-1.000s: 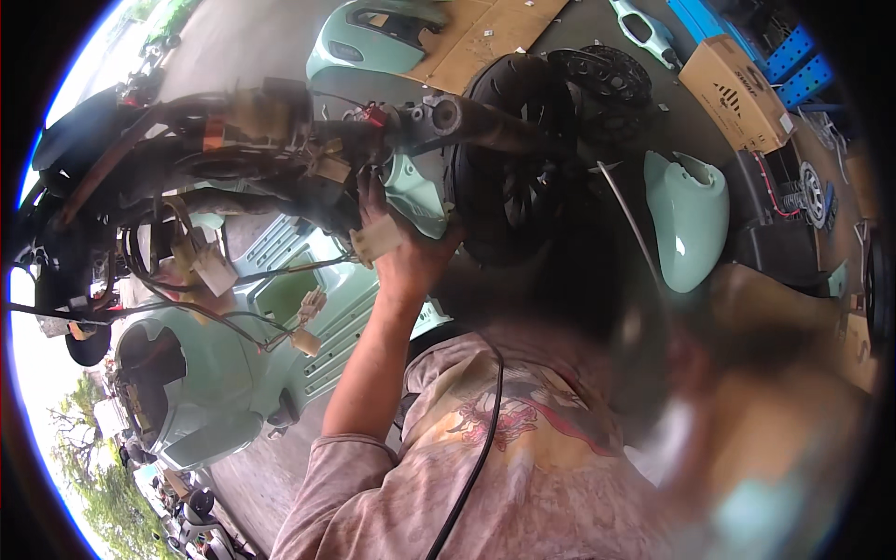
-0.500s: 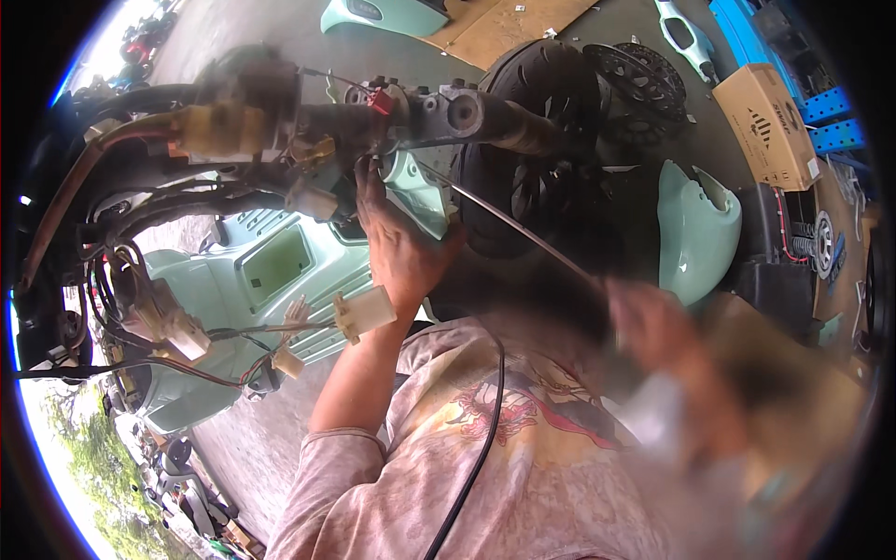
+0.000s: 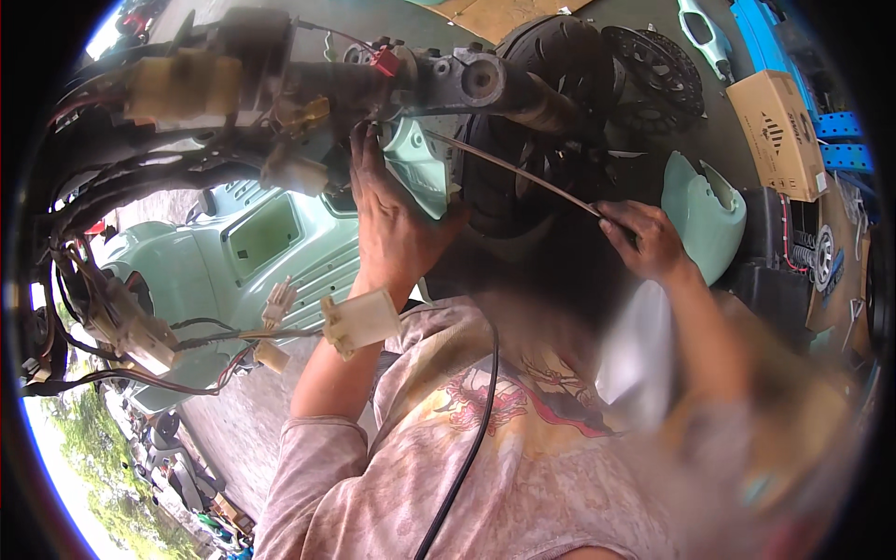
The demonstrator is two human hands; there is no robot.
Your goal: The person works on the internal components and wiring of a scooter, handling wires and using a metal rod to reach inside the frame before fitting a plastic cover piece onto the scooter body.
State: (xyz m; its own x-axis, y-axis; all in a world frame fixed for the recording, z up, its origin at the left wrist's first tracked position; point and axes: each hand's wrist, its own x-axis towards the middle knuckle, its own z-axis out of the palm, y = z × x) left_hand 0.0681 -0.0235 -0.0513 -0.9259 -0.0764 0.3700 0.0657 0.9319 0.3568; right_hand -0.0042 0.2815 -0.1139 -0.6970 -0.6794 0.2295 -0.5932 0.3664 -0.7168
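My left hand (image 3: 397, 215) reaches up under the scooter's bare steering column (image 3: 439, 84), gripping a small mint-green panel (image 3: 422, 163), thumb toward its lower edge and fingertips partly hidden among the fittings. In my right hand (image 3: 644, 238) is a long thin metal rod (image 3: 513, 170), held near its lower end, which slants up-left to beside that panel; where its far tip rests is hard to tell. Wiring connectors (image 3: 359, 320) dangle across my left forearm. Behind the column stands a black tyre (image 3: 490, 182), and a dark wiring bundle (image 3: 149, 182) runs leftward.
Mint-green bodywork (image 3: 177, 280) with a floorboard lies at left. Another mint fender (image 3: 700, 219) lies right, near a cardboard box (image 3: 775, 131) and blue metal racking (image 3: 840, 126). Brake discs (image 3: 653, 75) rest beyond the tyre. Scooters (image 3: 187, 467) stand at lower left.
My right hand has risen from the blurred lower right, bringing the rod into a slant toward the small panel. The column appears higher in view; my left hand stays at the panel.
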